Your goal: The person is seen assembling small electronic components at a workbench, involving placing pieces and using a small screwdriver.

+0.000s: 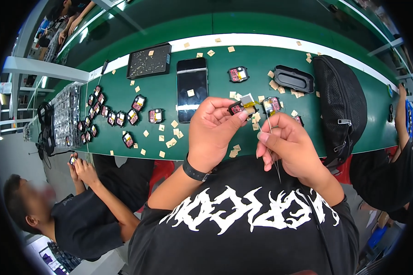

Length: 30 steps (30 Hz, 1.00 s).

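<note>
My left hand (213,133) pinches a black open smartwatch case (235,108) between thumb and fingers. A pinkish-red circuit board shows inside, and a small grey square part (247,99) stands up from the case beside yellow tape. My right hand (289,144) is closed on thin metal tweezers (277,170), whose tips point up toward the case. Whether the tips touch it I cannot tell. Just beyond the tweezers lies another open watch case (271,105). Part of a further case (299,120) shows beside my right fingers.
Many small tan squares are scattered over the green table (160,149). Several open watch cases (132,116) lie to the left. A black phone (192,75), a gridded tray (147,62), an oval black tray (294,79) and a black bag (337,110) surround the work area. Co-workers sit on both sides.
</note>
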Available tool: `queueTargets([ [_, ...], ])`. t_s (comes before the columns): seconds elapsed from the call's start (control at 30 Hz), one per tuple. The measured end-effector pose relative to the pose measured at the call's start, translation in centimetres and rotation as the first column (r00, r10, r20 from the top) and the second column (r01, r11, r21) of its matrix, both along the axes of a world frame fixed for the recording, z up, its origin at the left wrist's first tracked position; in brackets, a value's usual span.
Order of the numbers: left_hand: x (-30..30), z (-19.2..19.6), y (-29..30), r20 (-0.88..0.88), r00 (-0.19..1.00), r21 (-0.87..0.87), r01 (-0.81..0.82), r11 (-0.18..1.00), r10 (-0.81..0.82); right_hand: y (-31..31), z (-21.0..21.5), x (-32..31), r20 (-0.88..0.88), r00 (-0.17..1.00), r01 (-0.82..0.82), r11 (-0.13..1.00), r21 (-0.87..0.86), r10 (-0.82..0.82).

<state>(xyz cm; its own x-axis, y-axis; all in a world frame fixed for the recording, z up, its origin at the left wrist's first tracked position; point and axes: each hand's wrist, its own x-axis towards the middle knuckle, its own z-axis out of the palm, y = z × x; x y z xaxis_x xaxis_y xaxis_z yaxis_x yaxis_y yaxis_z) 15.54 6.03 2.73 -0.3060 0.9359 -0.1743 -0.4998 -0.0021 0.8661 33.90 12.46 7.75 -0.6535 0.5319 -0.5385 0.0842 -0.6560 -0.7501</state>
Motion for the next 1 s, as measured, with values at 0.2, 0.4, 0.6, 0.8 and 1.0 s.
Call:
queueTargets([
  [0.2, 1.1, 0.7, -0.4, -0.172, 0.982, 0.042, -0.066, 0.997, 0.072, 0.0, -0.7, -0.8, 0.007, 0.998, 0.070, 0.997, -0.019, -0.070],
  [0.4, 1.1, 0.4, -0.7, -0.264, 0.964, 0.010, -0.014, 1.000, 0.016, -0.2, -0.9, -1.0, -0.005, 0.990, 0.140, 0.990, -0.009, -0.141],
  [0.6, 0.3, 0.9, -0.7, -0.088, 0.995, 0.019, 0.049, 0.999, -0.047, -0.6, -1.7, -0.9, -0.049, 0.988, 0.153, 0.983, 0.102, -0.149],
  [0.8, -0.4, 1.9, -0.9, 0.194, 0.978, -0.075, 0.090, 0.993, -0.074, -1.1, -3.1, 0.3, -0.261, 0.946, 0.257, 0.936, 0.239, -0.193],
  [1.0, 0.2, 1.5, -1.0, 0.063, 0.995, 0.020, 0.081, 0.997, -0.082, 0.8, -2.0, 0.5, -0.202, 0.966, 0.254, 0.755, 0.605, -0.163],
])
